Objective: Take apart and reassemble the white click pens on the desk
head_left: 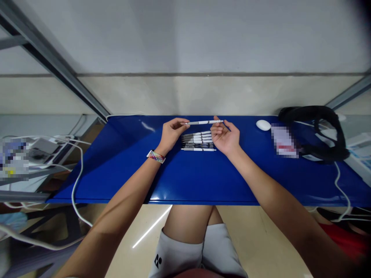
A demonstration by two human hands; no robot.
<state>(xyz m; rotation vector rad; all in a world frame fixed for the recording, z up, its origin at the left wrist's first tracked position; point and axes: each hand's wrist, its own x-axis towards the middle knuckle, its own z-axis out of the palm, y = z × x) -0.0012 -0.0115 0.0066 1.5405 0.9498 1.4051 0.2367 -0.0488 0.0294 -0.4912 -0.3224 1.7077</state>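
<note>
A white pen (199, 122) with a dark band is held level above the blue table. My left hand (172, 131) pinches its left end between thumb and fingertips. At the pen's other end, the thumb and fingers of my right hand (226, 137) close on it, palm turned up. Just below the held pen lies a row of several pens (197, 139), side by side and pointing left, some white and some grey. My right hand covers part of the row's right end. A colourful wristband (156, 156) is on my left wrist.
The blue table (203, 177) stands against a wall. On its right are a white mouse-like oval object (263, 125), a blurred-out packet (284, 141) and a black headset strap (342, 133). White cables (81, 170) hang at the left edge. Metal posts (63, 65) frame the table.
</note>
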